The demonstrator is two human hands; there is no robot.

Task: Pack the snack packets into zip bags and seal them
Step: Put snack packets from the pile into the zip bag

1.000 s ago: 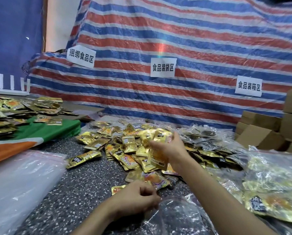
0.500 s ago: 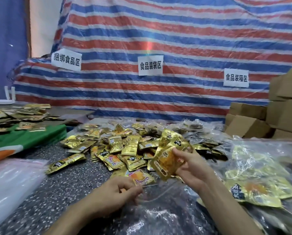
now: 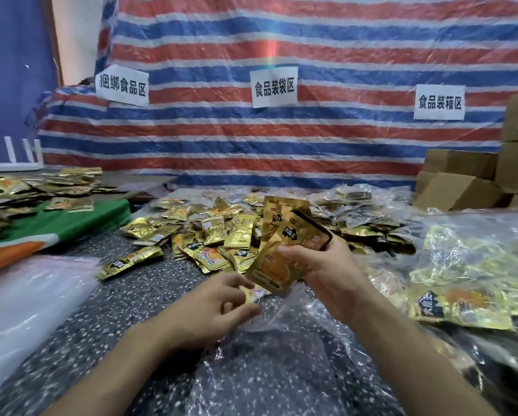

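Hanging long-axis-down just above the mouth of the clear plastic zip bag (image 3: 281,349), fanned gold foil snack packets (image 3: 277,256) are pinched by the right hand (image 3: 327,271), while the left hand (image 3: 215,310), nearer that mouth, is seen loosely curled, its hold unclear.

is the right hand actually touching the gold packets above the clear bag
Touching. The head view shows the right hand gripping the gold packets, thumb pressed across their front.

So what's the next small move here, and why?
Probably slide the gold snack packets in the right hand down into the clear zip bag: they hang just above it, and the left hand sits at its edge.
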